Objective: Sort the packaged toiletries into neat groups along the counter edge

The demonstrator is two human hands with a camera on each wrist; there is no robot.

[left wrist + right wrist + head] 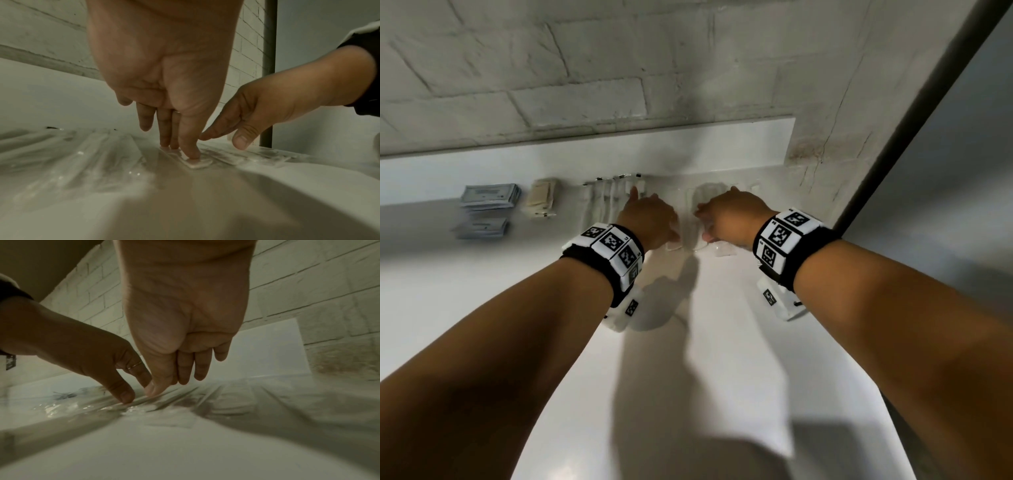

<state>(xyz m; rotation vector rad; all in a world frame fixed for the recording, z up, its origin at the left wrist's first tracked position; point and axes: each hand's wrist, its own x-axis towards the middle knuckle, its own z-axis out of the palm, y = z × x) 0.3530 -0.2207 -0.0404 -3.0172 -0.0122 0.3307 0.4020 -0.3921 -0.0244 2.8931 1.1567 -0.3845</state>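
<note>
Here the white counter (722,342) runs under a pale brick wall (585,68), with blue packets (489,197), beige sachets (542,198) and wrapped toothbrushes (606,195) grouped along its back edge, long axes pointing at the wall. The left hand (164,81) presses straight fingers (190,149) on a flat white packet (197,163). The right hand (180,321) touches clear wrappers (144,405) with extended fingers, gripping nothing.

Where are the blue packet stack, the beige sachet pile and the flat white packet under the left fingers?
blue packet stack (490,196): head view, top face of the stack.
beige sachet pile (542,198): head view, middle of the pile.
flat white packet (200,163): left wrist view, its near end, just in front of the pressing fingertip.
</note>
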